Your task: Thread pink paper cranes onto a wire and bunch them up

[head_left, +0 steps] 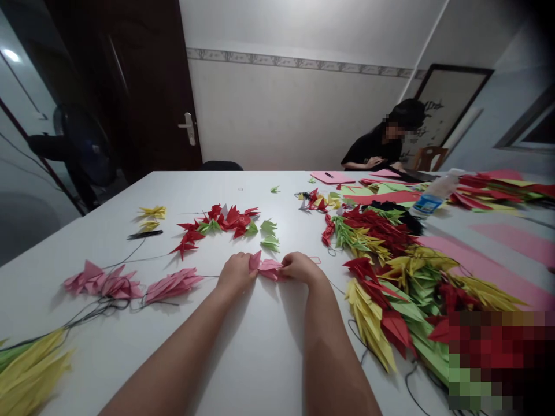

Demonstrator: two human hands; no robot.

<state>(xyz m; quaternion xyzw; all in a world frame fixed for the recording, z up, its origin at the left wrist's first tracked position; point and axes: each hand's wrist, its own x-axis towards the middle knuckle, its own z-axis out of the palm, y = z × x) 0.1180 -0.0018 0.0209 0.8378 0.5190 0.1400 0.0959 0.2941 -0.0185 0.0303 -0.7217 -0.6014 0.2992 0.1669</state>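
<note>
Between my two hands are pink folded paper cranes, in the middle of the white table. My left hand pinches the left end of them, its fingertips partly hidden. From the right, my right hand grips the other end between thumb and fingers. A dark string runs from my left hand to a bunch of pink cranes, with another pink bunch farther left. Just beyond my hands lie loose green cranes and a curved row of red cranes.
Thread snips lie by some yellow cranes at left. Strung red, green and yellow cranes cover the right side, near a plastic bottle and coloured paper sheets. Another person sits at the far right.
</note>
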